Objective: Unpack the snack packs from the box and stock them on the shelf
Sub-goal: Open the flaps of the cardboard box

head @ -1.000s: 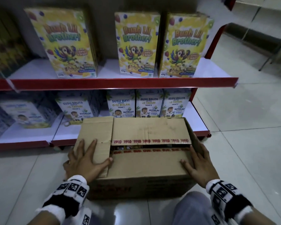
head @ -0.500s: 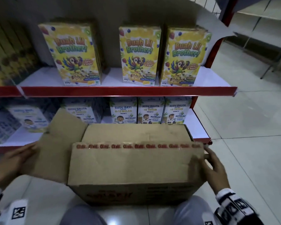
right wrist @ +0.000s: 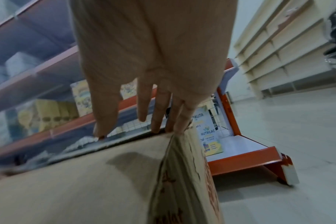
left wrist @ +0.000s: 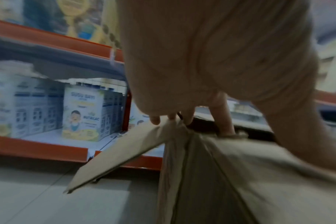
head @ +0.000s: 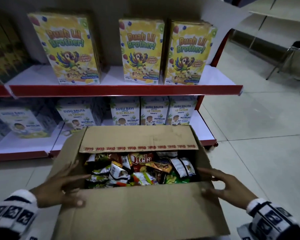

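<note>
Head view shows the box [head: 137,210] on the floor before the shelf [head: 125,90], its near flap folded toward the person so the snack packs [head: 140,168] lie exposed inside, none yet on the shelf. The left hand [head: 62,186], fingers spread, presses the left flap outward at the box's left edge; the right hand [head: 227,186], fingers straight and apart, pushes the right flap down at the right edge, probably to keep the opening clear for reaching in.

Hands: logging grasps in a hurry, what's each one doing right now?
Left hand: open, spread fingers on the cardboard box's left flap.
Right hand: open, straight fingers touching its right edge.
</note>
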### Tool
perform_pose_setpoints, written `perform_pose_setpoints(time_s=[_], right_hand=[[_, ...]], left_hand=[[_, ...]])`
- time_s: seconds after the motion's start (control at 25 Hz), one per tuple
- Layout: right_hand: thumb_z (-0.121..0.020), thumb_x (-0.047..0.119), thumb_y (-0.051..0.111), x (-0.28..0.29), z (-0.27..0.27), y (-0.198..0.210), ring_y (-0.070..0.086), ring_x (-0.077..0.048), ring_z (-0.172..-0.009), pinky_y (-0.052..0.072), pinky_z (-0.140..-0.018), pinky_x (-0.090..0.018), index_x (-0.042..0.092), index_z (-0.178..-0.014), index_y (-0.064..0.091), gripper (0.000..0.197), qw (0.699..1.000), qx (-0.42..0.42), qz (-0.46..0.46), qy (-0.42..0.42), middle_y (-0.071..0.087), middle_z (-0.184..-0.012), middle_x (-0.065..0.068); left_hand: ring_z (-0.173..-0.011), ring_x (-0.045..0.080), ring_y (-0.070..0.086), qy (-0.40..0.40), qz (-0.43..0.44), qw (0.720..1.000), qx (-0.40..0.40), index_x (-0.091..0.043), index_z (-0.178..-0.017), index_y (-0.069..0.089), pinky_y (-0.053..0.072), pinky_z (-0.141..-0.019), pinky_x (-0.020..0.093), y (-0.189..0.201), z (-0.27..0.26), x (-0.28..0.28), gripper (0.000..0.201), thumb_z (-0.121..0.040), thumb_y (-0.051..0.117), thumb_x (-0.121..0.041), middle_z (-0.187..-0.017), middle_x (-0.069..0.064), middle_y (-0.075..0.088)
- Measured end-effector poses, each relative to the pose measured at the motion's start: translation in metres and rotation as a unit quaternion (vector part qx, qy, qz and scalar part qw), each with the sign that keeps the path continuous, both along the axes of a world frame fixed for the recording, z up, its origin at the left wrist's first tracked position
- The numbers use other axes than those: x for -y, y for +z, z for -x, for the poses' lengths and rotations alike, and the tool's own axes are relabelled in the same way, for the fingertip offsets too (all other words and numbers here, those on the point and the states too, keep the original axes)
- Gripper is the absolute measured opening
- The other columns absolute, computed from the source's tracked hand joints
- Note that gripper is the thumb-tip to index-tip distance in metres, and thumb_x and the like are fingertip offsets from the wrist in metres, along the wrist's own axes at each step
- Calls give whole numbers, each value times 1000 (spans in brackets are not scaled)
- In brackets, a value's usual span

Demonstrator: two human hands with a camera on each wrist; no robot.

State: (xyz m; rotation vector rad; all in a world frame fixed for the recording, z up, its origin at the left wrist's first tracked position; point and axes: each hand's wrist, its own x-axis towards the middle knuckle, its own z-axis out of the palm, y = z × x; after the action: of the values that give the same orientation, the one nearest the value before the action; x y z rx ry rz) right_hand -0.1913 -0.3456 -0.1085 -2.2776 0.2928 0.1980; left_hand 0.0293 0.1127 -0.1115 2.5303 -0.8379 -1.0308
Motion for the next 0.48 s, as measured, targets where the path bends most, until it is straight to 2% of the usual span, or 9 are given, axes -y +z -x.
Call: perform_pose_setpoints(time_s=[0.04,0.08,0.12,0.16,0.24,0.32,0.4,0.44,0.48], right_hand=[[-78,43,72,-3,-4,-5,51,-2,-115,36,-98,-13,46,-131,46,58,994,-32,94,39,55,-126,19],[-82,46,66,-4,-9,-15,46,-4,-121,30,-102,-16,46,-135,40,59,973,-47,207,85,49,-130,20],[-86,48,59,-7,-13,-21,41,-5,-125,24,-103,-19,43,-138,39,55,944,-63,300,121,46,-133,20],[-89,47,54,-8,-16,-27,39,-5,-126,21,-102,-20,40,-137,42,50,923,-60,352,141,45,-134,20],[-90,51,47,-7,-19,-32,42,-4,-123,21,-94,-21,39,-128,51,40,920,-49,355,158,50,-129,21],[-89,61,43,-6,-25,-27,48,-8,-114,25,-88,-21,42,-118,59,39,947,-64,292,119,57,-120,21],[-90,59,45,-8,-43,-20,53,-13,-110,36,-87,-20,41,-118,61,37,969,-56,231,61,64,-119,14],[-92,53,47,-10,-56,-19,56,-14,-111,39,-88,-20,38,-123,59,36,977,-48,206,39,64,-123,8],[-94,45,48,-14,-71,-20,56,-16,-115,40,-90,-20,35,-129,55,37,981,-47,187,31,61,-129,4]], left_hand=[[-144,19,-21,-39,-51,998,17,-45,-143,21,5,-119,39,-4,3,8,130,-27,35,-103,-151,-12,-21],[-144,24,-24,-48,-81,995,38,-40,-143,33,4,-118,39,-9,5,12,138,-22,24,-105,-152,-11,-18],[-144,28,-25,-37,-93,993,58,-39,-135,49,3,-118,38,-15,8,14,139,-18,15,-106,-153,-14,-9],[-144,30,-25,-34,-96,993,65,-41,-123,59,1,-119,38,-18,11,15,135,-15,10,-106,-152,-17,0],[-143,29,-25,-13,-77,995,67,-47,-111,64,-3,-118,37,-23,12,13,124,-17,8,-106,-149,-20,2],[-144,24,-25,19,-43,997,59,-57,-100,64,-4,-118,37,-24,12,10,105,-23,11,-106,-145,-29,3],[-146,21,-10,71,10,996,56,-58,-87,66,3,-119,39,-24,10,12,74,-42,26,-103,-147,-29,11],[-146,24,2,102,47,989,93,-54,-88,66,11,-118,41,-24,7,16,50,-60,45,-90,-151,-23,17],[-144,29,15,141,97,974,151,-46,-95,67,19,-116,43,-26,-2,21,26,-77,62,-64,-154,-12,23]])
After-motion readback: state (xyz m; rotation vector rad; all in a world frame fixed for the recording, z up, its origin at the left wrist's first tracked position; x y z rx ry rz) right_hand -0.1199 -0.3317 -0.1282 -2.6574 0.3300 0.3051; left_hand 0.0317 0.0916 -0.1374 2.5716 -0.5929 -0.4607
